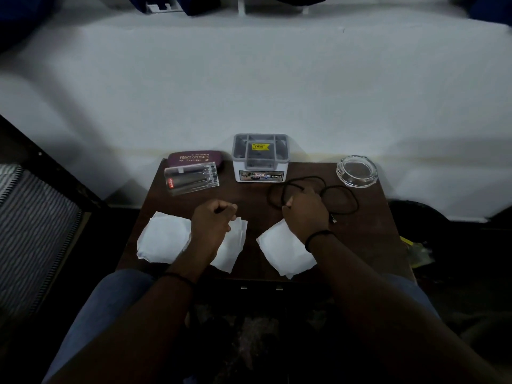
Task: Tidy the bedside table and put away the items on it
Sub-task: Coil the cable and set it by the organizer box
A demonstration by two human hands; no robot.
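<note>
Fingers [288, 202] gripping one cable [340, 189], three tissues [163, 239], one ashtray [356, 171]

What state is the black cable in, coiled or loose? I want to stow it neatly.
Loose. The black cable sprawls in uneven loops on the table, its plug end lying free, while the right hand grips part of it.

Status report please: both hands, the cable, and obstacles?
Right hand grips black cable. Left hand fisted, holds nothing visible. Tissues lie near both wrists.
</note>
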